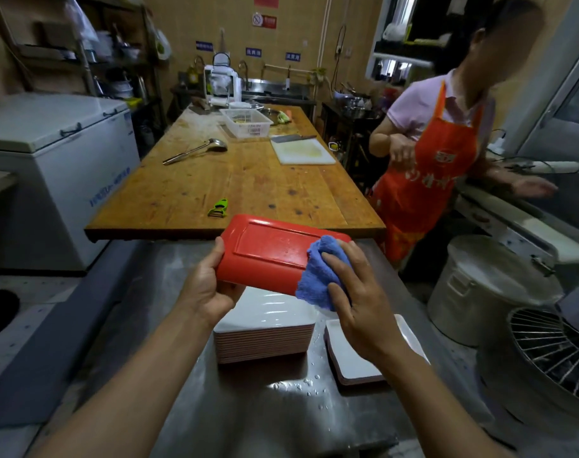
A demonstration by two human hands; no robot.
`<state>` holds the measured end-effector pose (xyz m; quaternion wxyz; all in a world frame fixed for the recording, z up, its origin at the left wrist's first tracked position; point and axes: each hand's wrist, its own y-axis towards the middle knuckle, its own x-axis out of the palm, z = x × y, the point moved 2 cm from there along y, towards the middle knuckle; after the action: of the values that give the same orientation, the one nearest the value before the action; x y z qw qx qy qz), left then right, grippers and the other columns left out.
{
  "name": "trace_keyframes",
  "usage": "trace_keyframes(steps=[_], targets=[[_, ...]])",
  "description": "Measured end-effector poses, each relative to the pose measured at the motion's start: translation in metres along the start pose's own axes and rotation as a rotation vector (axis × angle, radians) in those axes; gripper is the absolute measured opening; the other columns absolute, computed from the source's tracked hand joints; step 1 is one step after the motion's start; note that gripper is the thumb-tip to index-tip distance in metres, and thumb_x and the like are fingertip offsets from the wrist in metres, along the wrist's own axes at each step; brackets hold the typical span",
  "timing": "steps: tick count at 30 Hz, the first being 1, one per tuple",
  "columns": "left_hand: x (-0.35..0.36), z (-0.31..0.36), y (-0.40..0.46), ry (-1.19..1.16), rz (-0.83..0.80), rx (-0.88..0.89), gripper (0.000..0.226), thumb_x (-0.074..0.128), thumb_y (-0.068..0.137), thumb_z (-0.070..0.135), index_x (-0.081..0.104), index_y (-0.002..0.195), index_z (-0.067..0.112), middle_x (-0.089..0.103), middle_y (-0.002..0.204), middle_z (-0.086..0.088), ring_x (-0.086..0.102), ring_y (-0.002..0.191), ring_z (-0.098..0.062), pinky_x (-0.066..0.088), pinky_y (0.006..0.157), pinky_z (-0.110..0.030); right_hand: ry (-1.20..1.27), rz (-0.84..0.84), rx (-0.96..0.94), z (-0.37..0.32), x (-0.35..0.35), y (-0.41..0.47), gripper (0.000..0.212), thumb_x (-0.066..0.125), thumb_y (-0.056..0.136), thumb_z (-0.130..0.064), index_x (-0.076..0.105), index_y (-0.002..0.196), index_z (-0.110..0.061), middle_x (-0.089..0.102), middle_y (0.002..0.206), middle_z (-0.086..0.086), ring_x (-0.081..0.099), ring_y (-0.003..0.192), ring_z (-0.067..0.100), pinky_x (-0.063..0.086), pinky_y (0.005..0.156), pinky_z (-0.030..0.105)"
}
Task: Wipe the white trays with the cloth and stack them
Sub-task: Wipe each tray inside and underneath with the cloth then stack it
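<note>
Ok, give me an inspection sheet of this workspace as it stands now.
Surface: steel counter, water drops near the stacks.
Job's things: tray held red underside up; blue cloth pressed on its right end; tall tray stack below; short tray stack to its right.
Clutter: green peeler, ladle, cutting board and white basket on the wooden table.
Grippers: left hand grips the tray's left end; right hand fingers hold the cloth.
Cables: nothing seen near the work.
Surroundings: person in a red apron to the right; chest freezer to the left.

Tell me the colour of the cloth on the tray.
Blue cloth, clearest in the head view.
</note>
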<state>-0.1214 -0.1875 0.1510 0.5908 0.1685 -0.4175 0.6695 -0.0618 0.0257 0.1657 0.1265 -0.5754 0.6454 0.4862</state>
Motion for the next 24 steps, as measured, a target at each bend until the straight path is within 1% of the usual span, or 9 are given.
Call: trace_keyframes(steps=[3,6,8,10,11,15,18,21,24], targets=[[0.004,-0.006,-0.006,-0.002,-0.011,0.029,0.026,0.057,0.089,0.038,0.065,0.087,0.013,0.073,0.068,-0.003,0.069,0.058,-0.013,0.056,0.049,-0.026,-0.165,0.040,-0.067,-0.005,0.006,-0.003,0.041,0.047,0.091,-0.019,0.055,0.130,-0.009,0.041,0.146,0.012,0.034,0.138,0.031,0.032,0.112,0.046],[0.011,-0.014,-0.012,0.052,-0.056,0.053,0.034,0.051,0.091,0.041,0.064,0.092,0.010,0.073,0.070,-0.006,0.069,0.059,-0.013,0.057,0.051,-0.026,-0.286,0.049,-0.135,-0.017,0.022,-0.003,0.044,0.043,0.089,-0.022,0.058,0.127,-0.006,0.049,0.138,0.019,0.044,0.129,0.039,0.039,0.104,0.054],[0.015,-0.018,-0.017,0.080,-0.100,0.048,0.043,0.045,0.092,0.044,0.064,0.099,0.006,0.073,0.080,-0.010,0.071,0.068,-0.016,0.058,0.058,-0.026,-0.324,0.070,-0.172,-0.030,0.034,-0.001,0.045,0.044,0.087,-0.022,0.058,0.127,-0.007,0.050,0.137,0.019,0.046,0.127,0.040,0.039,0.103,0.055],[0.018,-0.022,-0.021,0.085,-0.161,0.000,0.055,0.038,0.093,0.049,0.061,0.110,0.002,0.070,0.099,-0.015,0.070,0.081,-0.020,0.058,0.065,-0.028,-0.321,0.092,-0.209,-0.045,0.044,0.004,0.045,0.046,0.087,-0.020,0.057,0.129,-0.009,0.050,0.138,0.019,0.045,0.128,0.040,0.039,0.104,0.055],[0.019,-0.024,-0.023,0.085,-0.186,-0.025,0.059,0.034,0.094,0.052,0.059,0.115,0.002,0.068,0.106,-0.016,0.069,0.083,-0.020,0.058,0.065,-0.027,-0.304,0.103,-0.223,-0.052,0.048,0.007,0.044,0.046,0.088,-0.020,0.057,0.129,-0.009,0.050,0.138,0.018,0.045,0.129,0.039,0.039,0.104,0.054],[0.015,-0.026,-0.024,0.109,-0.200,-0.011,0.057,0.028,0.095,0.054,0.061,0.117,0.013,0.069,0.109,-0.008,0.070,0.087,-0.014,0.056,0.067,-0.021,-0.260,0.104,-0.202,-0.078,0.058,0.025,0.040,0.054,0.087,-0.020,0.061,0.125,-0.013,0.052,0.137,0.016,0.046,0.129,0.037,0.037,0.106,0.052],[0.010,-0.025,-0.024,0.111,-0.209,0.049,0.045,0.033,0.097,0.048,0.065,0.106,0.018,0.073,0.098,-0.002,0.070,0.084,-0.009,0.057,0.061,-0.019,-0.216,0.002,-0.113,-0.081,0.057,0.039,0.043,0.048,0.094,-0.026,0.050,0.136,-0.019,0.037,0.150,0.010,0.030,0.140,0.029,0.023,0.115,0.044],[0.006,-0.022,-0.022,0.133,-0.204,0.096,0.039,0.039,0.095,0.041,0.065,0.106,0.014,0.073,0.098,-0.006,0.071,0.083,-0.014,0.058,0.067,-0.026,-0.239,-0.117,-0.047,-0.069,0.054,0.054,0.047,0.033,0.100,-0.036,0.029,0.147,-0.030,0.015,0.159,-0.002,0.008,0.147,0.016,0.005,0.117,0.036],[0.000,-0.018,-0.019,0.115,-0.152,0.129,0.032,0.050,0.090,0.034,0.066,0.099,0.008,0.074,0.087,-0.009,0.071,0.073,-0.016,0.058,0.066,-0.031,-0.269,-0.172,0.016,-0.052,0.048,0.061,0.049,0.029,0.101,-0.040,0.022,0.148,-0.033,0.009,0.160,-0.006,0.002,0.147,0.012,0.003,0.118,0.036]])
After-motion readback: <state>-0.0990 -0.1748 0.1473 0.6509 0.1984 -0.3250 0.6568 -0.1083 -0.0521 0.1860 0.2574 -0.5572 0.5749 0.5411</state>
